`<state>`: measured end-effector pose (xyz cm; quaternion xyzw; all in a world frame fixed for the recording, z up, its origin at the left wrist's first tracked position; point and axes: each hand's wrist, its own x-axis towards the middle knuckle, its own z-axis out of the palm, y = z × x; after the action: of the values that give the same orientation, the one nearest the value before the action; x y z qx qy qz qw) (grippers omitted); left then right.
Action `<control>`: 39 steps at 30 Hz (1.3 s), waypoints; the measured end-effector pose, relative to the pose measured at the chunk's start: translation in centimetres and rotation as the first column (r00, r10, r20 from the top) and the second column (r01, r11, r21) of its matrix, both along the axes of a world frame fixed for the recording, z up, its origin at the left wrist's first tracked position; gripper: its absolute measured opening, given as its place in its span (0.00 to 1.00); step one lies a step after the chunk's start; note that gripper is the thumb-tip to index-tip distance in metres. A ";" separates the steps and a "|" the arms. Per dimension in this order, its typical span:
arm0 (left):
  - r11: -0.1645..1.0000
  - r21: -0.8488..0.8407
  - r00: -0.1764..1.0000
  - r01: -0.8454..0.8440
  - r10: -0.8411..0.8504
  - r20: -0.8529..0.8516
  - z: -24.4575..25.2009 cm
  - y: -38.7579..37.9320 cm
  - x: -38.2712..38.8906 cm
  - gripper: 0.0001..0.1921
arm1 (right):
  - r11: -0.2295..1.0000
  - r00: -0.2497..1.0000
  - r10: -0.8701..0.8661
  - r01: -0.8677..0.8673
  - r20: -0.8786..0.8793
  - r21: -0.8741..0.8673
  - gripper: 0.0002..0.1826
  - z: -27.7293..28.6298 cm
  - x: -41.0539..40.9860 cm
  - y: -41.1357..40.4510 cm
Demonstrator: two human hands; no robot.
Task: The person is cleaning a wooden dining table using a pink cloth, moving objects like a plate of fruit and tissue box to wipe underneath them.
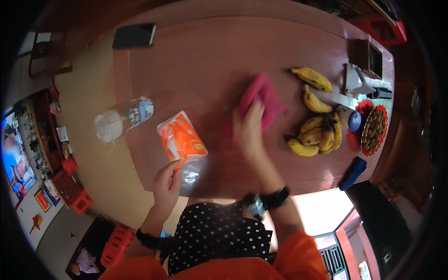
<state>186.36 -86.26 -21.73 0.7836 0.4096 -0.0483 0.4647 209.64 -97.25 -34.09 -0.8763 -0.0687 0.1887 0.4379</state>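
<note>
Between its fingertips my left hand [170, 182] pinches the near corner of an orange and white plastic packet [183, 136], which is over the left part of the wooden table [210, 52]. My right hand [251, 131] is on a bunched pink cloth [264, 101] near the table's middle, its fingers pressed into the folds; hand and cloth are slightly blurred. To the left of the packet, a clear plastic container with a printed label [134, 113] lies on its side at the table's left edge.
Right of the cloth are a bunch of bananas [316, 134] and two loose ones [313, 79]. Beyond them stand a blue-lidded container [350, 118], a red-rimmed tray of round brown items [375, 131] and a dark box [374, 59]. A dark tablet-like device [134, 36] lies far left; a dark blue case [352, 174] is near right.
</note>
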 end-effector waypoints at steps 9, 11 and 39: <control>0.990 -0.137 0.998 -0.046 0.038 -0.055 -2.1 4.8 -0.1 0.29 | 0.832 0.726 0.512 -0.286 0.459 -0.476 0.22 -1.2 23.2 4.8; 0.972 -0.230 0.996 -0.040 0.022 -0.081 -3.9 5.5 1.9 0.28 | 0.729 0.389 0.684 -0.382 0.617 -0.568 0.25 -2.2 19.6 3.4; 0.920 -0.251 0.950 0.302 -0.313 -0.006 3.7 6.8 -1.5 0.14 | 0.821 0.583 0.570 -0.431 0.578 -0.375 0.17 -1.6 15.1 12.3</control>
<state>184.87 -79.46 -17.98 0.7727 0.2828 -0.1892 0.5358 224.69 -84.91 -35.66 -0.8658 -0.4473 -0.0164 0.2239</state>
